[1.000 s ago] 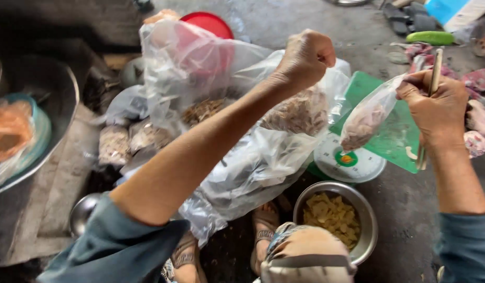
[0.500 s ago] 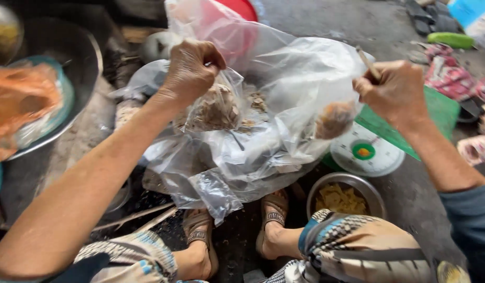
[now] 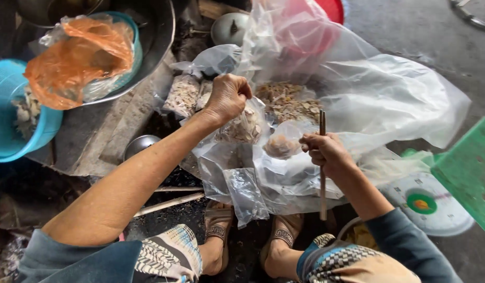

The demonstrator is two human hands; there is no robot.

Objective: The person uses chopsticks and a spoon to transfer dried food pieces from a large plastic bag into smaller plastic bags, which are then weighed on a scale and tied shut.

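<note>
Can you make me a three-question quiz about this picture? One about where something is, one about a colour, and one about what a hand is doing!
1. Where is the white weighing scale?
A. far left
B. lower right
C. top middle

2. What colour is the bag lying in the teal bowl?
A. orange
B. black
C. purple

3. What is the left hand doing?
A. lying flat and open
B. closed in a grip on a small clear bag of food
C. holding a spoon

Answers: 1 B, it sits by the green board at lower right. 2 A, the plastic is plainly orange. 3 B, the fist pinches the bag's top.
</note>
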